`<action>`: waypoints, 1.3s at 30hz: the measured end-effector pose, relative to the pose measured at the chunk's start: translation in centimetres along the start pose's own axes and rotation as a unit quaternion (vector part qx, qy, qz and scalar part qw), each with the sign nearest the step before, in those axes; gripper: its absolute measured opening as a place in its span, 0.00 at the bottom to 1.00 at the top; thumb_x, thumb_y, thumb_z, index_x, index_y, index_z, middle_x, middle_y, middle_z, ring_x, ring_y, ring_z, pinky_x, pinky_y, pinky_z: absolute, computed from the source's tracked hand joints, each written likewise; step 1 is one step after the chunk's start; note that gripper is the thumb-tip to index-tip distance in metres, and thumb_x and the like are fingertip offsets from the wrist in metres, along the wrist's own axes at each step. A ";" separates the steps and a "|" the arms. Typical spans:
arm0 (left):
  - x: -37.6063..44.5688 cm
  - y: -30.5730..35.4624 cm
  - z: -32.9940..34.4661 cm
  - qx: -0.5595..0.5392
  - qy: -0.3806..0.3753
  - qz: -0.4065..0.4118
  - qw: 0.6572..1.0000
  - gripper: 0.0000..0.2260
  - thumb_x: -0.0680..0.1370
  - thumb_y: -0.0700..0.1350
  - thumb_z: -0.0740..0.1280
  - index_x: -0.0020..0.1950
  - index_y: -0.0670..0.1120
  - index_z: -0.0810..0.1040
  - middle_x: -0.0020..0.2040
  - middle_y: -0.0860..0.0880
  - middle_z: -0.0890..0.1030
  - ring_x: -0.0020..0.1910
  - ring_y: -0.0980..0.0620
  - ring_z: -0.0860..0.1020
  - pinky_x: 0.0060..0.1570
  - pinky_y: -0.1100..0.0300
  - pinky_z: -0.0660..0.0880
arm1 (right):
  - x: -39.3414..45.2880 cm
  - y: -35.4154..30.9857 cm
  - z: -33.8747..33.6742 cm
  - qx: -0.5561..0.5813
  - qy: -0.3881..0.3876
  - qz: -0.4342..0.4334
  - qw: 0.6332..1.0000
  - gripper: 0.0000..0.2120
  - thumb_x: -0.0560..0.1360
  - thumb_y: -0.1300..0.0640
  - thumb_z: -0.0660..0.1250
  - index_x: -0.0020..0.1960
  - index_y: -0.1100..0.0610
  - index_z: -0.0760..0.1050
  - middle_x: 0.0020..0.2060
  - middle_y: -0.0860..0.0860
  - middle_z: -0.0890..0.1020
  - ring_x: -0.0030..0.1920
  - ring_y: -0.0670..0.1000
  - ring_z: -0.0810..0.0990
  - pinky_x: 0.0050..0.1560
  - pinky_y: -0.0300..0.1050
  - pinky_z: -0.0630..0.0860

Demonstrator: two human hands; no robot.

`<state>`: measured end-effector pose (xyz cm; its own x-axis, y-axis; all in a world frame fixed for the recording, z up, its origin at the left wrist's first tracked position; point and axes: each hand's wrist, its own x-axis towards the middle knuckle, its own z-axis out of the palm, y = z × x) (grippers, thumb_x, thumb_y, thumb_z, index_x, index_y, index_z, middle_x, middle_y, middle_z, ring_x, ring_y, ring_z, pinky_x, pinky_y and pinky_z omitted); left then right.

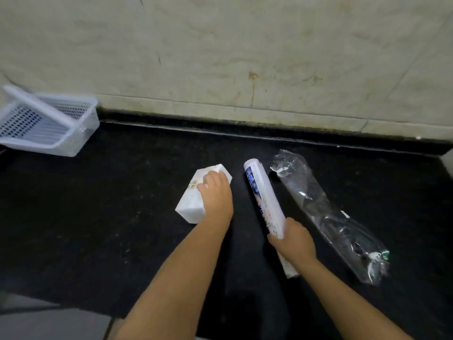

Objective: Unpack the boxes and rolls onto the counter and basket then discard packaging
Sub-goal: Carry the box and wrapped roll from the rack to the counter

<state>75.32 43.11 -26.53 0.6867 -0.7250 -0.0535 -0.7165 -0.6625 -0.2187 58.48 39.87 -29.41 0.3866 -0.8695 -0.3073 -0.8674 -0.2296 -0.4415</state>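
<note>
Head view: left hand [215, 192] grips the white box [196, 202]; right hand [293, 239] clasps the roll [264, 197].

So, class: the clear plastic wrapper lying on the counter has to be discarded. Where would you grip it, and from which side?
Probably pinch the clear plastic wrapper from above at its crumpled near end, by the green tag. It lies flat and limp on the black counter, so only bunched film offers purchase.
</note>
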 end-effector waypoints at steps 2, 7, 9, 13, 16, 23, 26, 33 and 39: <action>0.1 1.3 0.9 -0.005 -0.039 0.060 0.997 0.22 0.77 0.42 0.62 0.70 0.40 0.61 0.65 0.43 0.67 0.64 0.47 0.67 0.56 0.56 0.71 | -0.2 -0.1 0.5 -0.021 0.013 0.017 1.000 0.19 0.67 0.49 0.68 0.50 0.62 0.71 0.48 0.59 0.78 0.47 0.59 0.78 0.37 0.44 0.68; -0.7 1.3 2.1 -0.043 -0.076 0.128 0.988 0.25 0.77 0.42 0.63 0.71 0.38 0.61 0.71 0.41 0.60 0.69 0.43 0.61 0.60 0.54 0.68 | -0.8 -0.4 0.8 -0.058 0.018 0.049 0.997 0.21 0.69 0.47 0.67 0.55 0.61 0.69 0.52 0.58 0.76 0.51 0.58 0.76 0.41 0.44 0.69; -0.4 0.1 2.0 -0.112 -0.068 0.123 0.984 0.21 0.75 0.42 0.65 0.66 0.41 0.66 0.66 0.44 0.66 0.64 0.45 0.65 0.58 0.54 0.68 | -1.1 -0.7 0.9 -0.080 0.025 0.053 0.995 0.23 0.70 0.46 0.66 0.58 0.60 0.68 0.54 0.57 0.76 0.55 0.58 0.74 0.44 0.45 0.72; -0.9 -0.8 0.4 -0.171 -0.059 0.145 0.973 0.12 0.76 0.42 0.60 0.59 0.43 0.71 0.62 0.44 0.71 0.60 0.45 0.69 0.57 0.53 0.68 | -2.1 -1.0 0.3 -0.078 0.025 0.042 0.996 0.29 0.72 0.45 0.64 0.67 0.60 0.61 0.61 0.56 0.73 0.62 0.57 0.69 0.56 0.48 0.72; -1.6 0.0 -1.7 -0.187 -0.060 0.160 0.967 0.12 0.76 0.40 0.58 0.59 0.41 0.71 0.61 0.43 0.74 0.59 0.44 0.73 0.56 0.53 0.70 | -3.3 -0.2 -1.6 -0.052 0.035 -0.017 0.998 0.25 0.73 0.49 0.63 0.65 0.62 0.65 0.63 0.56 0.72 0.68 0.54 0.66 0.65 0.44 0.66; -6.0 9.8 -11.3 -0.138 -0.026 0.330 0.934 0.13 0.78 0.42 0.58 0.60 0.38 0.71 0.61 0.39 0.76 0.60 0.41 0.74 0.56 0.51 0.72 | -8.5 9.4 -13.7 -0.088 0.161 -0.061 0.981 0.20 0.75 0.54 0.61 0.65 0.59 0.69 0.68 0.54 0.70 0.74 0.51 0.57 0.74 0.41 0.52; -11.3 16.9 -15.6 -0.096 -0.001 0.420 0.902 0.17 0.79 0.46 0.59 0.66 0.40 0.68 0.64 0.39 0.73 0.63 0.39 0.71 0.58 0.48 0.71 | -11.8 15.3 -20.7 -0.159 0.187 -0.010 0.969 0.23 0.76 0.50 0.59 0.68 0.57 0.65 0.70 0.54 0.67 0.74 0.54 0.56 0.74 0.49 0.55; -22.5 32.2 -23.9 -0.071 0.069 0.497 0.862 0.20 0.78 0.51 0.60 0.65 0.41 0.69 0.65 0.39 0.73 0.64 0.39 0.71 0.60 0.48 0.71 | -20.8 28.4 -34.2 -0.219 0.238 0.102 0.941 0.23 0.75 0.44 0.57 0.62 0.60 0.67 0.62 0.60 0.74 0.63 0.62 0.69 0.61 0.56 0.71; -27.9 41.0 -30.1 -0.142 0.015 0.511 0.848 0.22 0.79 0.51 0.60 0.69 0.42 0.67 0.68 0.39 0.72 0.66 0.40 0.71 0.63 0.51 0.69 | -25.8 36.7 -41.6 -0.202 0.254 0.165 0.932 0.20 0.74 0.44 0.58 0.58 0.59 0.70 0.60 0.60 0.76 0.60 0.61 0.73 0.57 0.55 0.73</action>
<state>23.05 30.49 -4.72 -0.3110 -0.9492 -0.0481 -0.9388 0.2989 0.1712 3.62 35.69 -2.59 -0.0304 -0.9931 0.1131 -0.9995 0.0295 -0.0096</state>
